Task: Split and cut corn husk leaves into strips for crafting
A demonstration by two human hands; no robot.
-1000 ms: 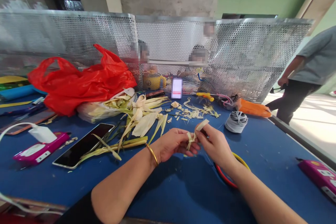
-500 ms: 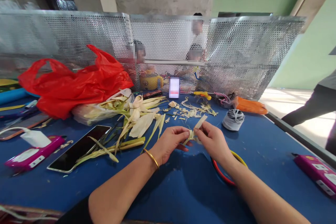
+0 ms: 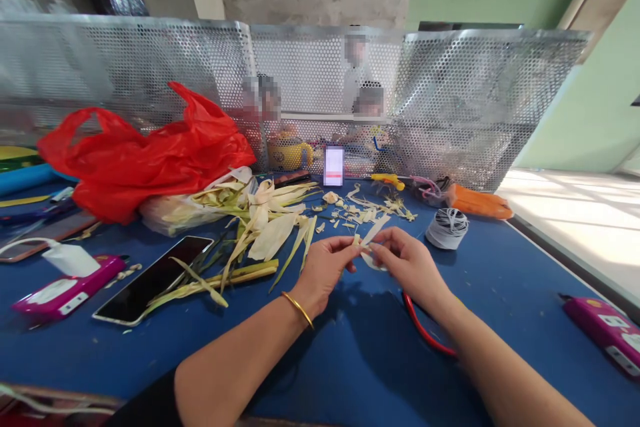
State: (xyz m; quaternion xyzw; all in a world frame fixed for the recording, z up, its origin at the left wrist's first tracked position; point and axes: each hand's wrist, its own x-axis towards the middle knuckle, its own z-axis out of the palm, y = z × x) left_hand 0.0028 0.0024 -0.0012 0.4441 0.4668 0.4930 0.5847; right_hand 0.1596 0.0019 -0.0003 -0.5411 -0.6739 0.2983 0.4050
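Both hands meet above the blue table (image 3: pixel 500 293) and pinch one pale corn-husk strip (image 3: pixel 373 232). My left hand (image 3: pixel 325 267), with a gold bangle on its wrist, grips the strip's lower end with closed fingers. My right hand (image 3: pixel 407 261) pinches the strip from the right, and the free end sticks up between the two hands. A pile of husk leaves (image 3: pixel 260 220) lies just left of my hands, with small husk scraps (image 3: pixel 365 210) beyond them. A red and yellow ring (image 3: pixel 425 330) lies under my right forearm.
A red plastic bag (image 3: pixel 140 153) sits at the back left. A dark phone (image 3: pixel 153 278), pink devices (image 3: pixel 67 285) (image 3: pixel 605 327), a spool of white cord (image 3: pixel 447 228), an orange tool (image 3: pixel 477 203) and a lit phone (image 3: pixel 334 165) lie around. A perforated metal screen (image 3: pixel 475 100) walls the back, with people behind it.
My hands have shifted slightly away from me, still working the husk strip. The person walking at the right has left the view.
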